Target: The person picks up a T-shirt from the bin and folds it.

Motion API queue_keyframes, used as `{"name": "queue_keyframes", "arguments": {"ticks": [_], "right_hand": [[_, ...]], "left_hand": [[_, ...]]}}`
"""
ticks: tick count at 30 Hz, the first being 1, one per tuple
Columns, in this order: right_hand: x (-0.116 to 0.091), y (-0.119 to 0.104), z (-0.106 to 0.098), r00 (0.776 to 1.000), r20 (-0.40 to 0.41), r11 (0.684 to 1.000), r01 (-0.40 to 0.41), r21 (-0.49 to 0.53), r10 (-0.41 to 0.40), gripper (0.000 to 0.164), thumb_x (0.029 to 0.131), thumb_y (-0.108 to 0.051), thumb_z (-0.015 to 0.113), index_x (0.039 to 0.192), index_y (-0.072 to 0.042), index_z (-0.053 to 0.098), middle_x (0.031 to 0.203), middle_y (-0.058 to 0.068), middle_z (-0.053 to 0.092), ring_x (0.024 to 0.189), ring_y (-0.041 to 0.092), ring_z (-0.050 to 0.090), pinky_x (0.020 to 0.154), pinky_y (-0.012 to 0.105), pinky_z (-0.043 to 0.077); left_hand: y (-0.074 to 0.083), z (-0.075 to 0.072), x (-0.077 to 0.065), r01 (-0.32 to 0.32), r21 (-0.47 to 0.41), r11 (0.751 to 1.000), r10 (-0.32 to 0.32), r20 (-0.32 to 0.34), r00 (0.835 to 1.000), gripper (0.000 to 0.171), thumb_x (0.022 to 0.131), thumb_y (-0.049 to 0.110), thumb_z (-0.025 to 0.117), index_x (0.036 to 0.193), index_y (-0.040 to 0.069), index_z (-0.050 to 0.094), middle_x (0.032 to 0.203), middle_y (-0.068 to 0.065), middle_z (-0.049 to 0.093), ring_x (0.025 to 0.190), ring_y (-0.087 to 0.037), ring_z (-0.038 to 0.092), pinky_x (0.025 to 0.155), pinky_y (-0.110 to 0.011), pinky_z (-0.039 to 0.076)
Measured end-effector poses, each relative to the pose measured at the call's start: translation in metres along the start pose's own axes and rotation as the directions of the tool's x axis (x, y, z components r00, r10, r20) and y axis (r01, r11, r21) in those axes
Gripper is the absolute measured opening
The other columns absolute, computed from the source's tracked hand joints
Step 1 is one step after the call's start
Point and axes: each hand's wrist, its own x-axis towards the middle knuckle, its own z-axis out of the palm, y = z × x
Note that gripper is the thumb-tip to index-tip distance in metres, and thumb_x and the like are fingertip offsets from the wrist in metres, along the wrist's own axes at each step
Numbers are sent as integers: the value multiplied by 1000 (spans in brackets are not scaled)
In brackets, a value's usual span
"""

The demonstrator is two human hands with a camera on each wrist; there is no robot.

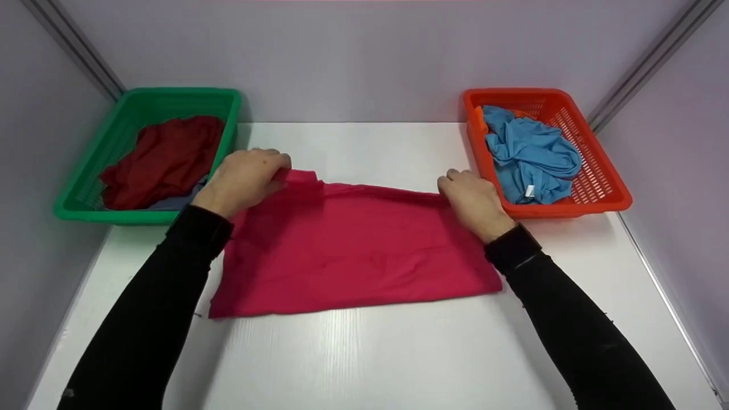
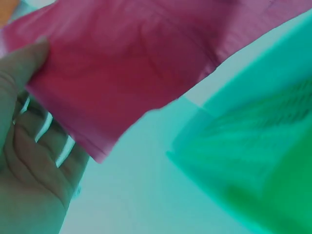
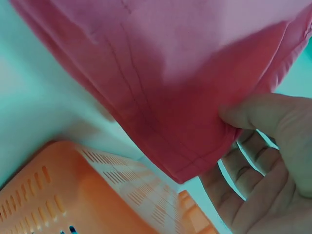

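Black sleeves (image 1: 154, 307) flanked the crimson cloth (image 1: 359, 250); left hand (image 1: 245, 176) and right hand (image 1: 475, 202) pinched its far edge, folding seemingly begun, unfinished.

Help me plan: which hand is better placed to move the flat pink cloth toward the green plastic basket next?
Likely the left hand: it pinches the cloth beside the green basket; the right hand is by the orange plastic basket.

Glare brightens the tabletop (image 1: 342, 359), shadows darken the pinkish-red cloth (image 1: 353, 245), and the left wrist view is blurry.
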Motion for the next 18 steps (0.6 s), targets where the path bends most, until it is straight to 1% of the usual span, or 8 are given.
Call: {"name": "queue_keyframes", "arguments": {"ticks": [4,7,10,12,14,16,18], "right_hand": [[-5,0,-2,999,-27,1000,16,-18,-17,20,95,8,58,97,-9,68,94,13,66,93,36,67,58,54,61],[-7,1,-5,999,-27,999,19,-35,-19,19,96,7,58,98,-9,68,94,12,66,93,36,67,57,55,61],[-8,2,-7,1000,-16,999,16,-43,-17,20,97,6,57,98,-10,69,95,12,67,93,37,66,58,56,61],[-9,3,-8,1000,-6,999,14,-49,-15,21,97,6,57,99,-10,69,96,12,67,93,37,66,60,57,61],[-10,3,-9,1000,4,998,18,-57,-18,21,96,6,58,99,-11,70,96,12,68,93,37,66,60,58,61],[-13,2,-12,999,13,997,31,-64,-31,20,96,6,59,99,-11,70,96,12,68,93,37,67,59,59,61],[-17,0,-15,998,22,996,56,-72,-54,18,94,5,62,99,-10,71,94,13,69,90,37,68,59,59,61]], "left_hand": [[11,-9,-23,-19,-33,999,20,30,999,29,89,26,86,113,19,71,102,-2,74,92,-24,74,78,-46,65],[17,-16,-39,-33,-62,998,36,53,998,31,86,30,89,110,22,72,98,1,73,87,-19,72,77,-41,65],[22,-22,-52,-72,-102,992,82,101,992,29,84,30,91,106,24,73,95,5,72,84,-13,68,76,-37,63],[25,-25,-60,-104,-141,984,125,147,981,27,84,29,91,104,24,74,93,6,71,81,-11,66,76,-34,62],[27,-27,-66,-126,-176,976,161,201,966,27,82,28,92,101,24,74,90,7,71,78,-10,64,75,-32,60],[28,-27,-71,-131,-205,970,182,256,949,27,80,28,94,98,24,73,88,8,70,75,-9,62,73,-30,58],[29,-26,-75,-120,-215,969,183,306,934,28,79,30,94,93,24,71,83,8,67,72,-9,59,71,-28,56]]}}
